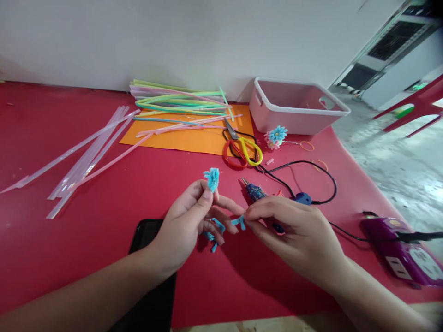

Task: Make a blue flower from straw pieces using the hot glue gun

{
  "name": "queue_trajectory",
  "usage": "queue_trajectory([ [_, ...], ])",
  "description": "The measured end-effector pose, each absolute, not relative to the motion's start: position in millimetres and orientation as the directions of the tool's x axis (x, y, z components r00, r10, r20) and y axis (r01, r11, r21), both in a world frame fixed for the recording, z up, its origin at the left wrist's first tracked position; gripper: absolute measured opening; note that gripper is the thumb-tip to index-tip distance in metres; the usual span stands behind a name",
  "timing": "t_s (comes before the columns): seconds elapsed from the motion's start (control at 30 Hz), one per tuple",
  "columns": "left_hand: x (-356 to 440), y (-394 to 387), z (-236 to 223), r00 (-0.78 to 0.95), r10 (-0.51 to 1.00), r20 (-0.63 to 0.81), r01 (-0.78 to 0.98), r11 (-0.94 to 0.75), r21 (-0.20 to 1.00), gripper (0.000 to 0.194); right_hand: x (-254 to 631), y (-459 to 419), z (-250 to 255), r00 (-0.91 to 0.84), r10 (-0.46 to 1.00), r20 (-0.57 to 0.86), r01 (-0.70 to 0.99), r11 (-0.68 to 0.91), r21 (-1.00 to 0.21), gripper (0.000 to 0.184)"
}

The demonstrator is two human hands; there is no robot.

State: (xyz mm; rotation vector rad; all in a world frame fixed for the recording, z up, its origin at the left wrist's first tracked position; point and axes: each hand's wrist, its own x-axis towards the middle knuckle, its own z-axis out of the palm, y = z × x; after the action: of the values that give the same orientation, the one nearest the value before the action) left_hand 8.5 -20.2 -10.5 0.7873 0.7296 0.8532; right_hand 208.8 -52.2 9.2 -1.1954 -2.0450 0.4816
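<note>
Near the counter's [69, 244] front edge, the left hand [187, 221] pinches a blue tuft [212, 178] low, likely sparing its top; the right hand [294, 226] pinches a blue strip [238, 222].

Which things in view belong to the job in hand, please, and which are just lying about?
Likely the job: blue fuzzy bunch in the left hand, blue piece at the right hand, glue gun, scissors, coloured stems.
Probably just lying about: black flat device, pink bin.
</note>
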Motion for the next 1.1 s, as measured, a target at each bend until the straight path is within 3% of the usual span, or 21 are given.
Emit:
queue_trajectory([
  [0.37,13.2,-23.2,-6.4,0.351,0.868,-0.351,-0.291,0.457,0.841,0.023,208.2,-55.4,7.7,-0.297,0.859,0.417,0.584,0.509,-0.633,0.015],
  [0.5,12.7,-25.6,-6.5,0.318,0.886,-0.337,-0.280,0.427,0.860,0.020,209.0,-54.7,9.8,-0.290,0.839,0.461,0.587,0.536,-0.607,0.015],
  [0.7,10.4,-27.9,-8.1,0.424,0.869,-0.256,-0.243,0.381,0.892,0.022,207.9,-55.4,9.6,-0.341,0.784,0.518,0.565,0.612,-0.554,0.027],
  [0.93,9.1,-23.7,-8.8,0.548,0.798,-0.250,-0.426,0.524,0.738,0.024,203.5,-58.7,7.4,-0.277,0.816,0.508,0.583,0.563,-0.586,0.017],
  [1.1,9.9,-22.7,-10.4,0.579,0.773,-0.258,-0.437,0.562,0.702,0.021,203.5,-61.3,6.0,-0.233,0.826,0.513,0.618,0.533,-0.578,0.020],
])
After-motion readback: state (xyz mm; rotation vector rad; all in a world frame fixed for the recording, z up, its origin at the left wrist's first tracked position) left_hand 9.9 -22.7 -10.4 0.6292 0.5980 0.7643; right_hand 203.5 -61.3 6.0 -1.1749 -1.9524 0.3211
